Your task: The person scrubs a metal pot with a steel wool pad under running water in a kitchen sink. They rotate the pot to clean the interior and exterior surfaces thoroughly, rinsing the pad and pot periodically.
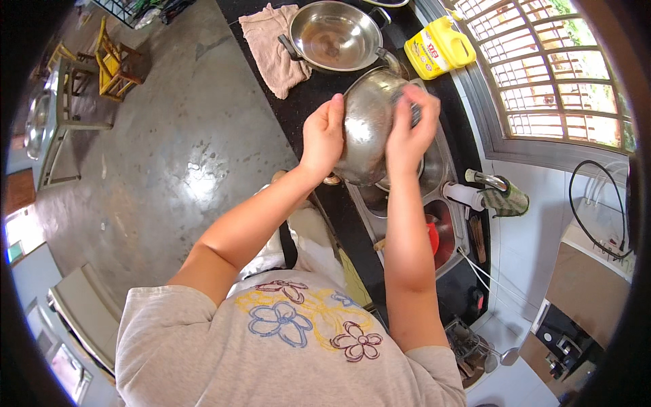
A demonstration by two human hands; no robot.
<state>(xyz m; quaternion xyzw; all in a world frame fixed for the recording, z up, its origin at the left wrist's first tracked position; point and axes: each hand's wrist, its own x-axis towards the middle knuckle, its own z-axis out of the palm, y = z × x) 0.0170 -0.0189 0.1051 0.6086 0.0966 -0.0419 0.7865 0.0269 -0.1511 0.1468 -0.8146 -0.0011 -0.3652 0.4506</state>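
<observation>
A round, silvery metal pot (366, 139) is tilted over the sink, its dull outer side toward me. Along its left edge lies my left hand (324, 136), gripping it with the thumb up. My right hand (413, 125), a little blurred, is closed at the pot's right side. Something small and dark shows under its fingers; whether this is a scrubber or the pot's handle I cannot tell. Under the pot is the steel sink (434, 180), partly hidden by the pot and my right forearm. A red container (432, 237) sits in the sink's nearer basin.
A wide two-handled steel pan (336, 37) stands on the black counter, beside a pinkish cloth (268, 51). Near the barred window (549, 74) is a yellow jug (439, 49). A green cloth (508, 198) hangs at the wall. Wooden chairs (112, 61) stand far left.
</observation>
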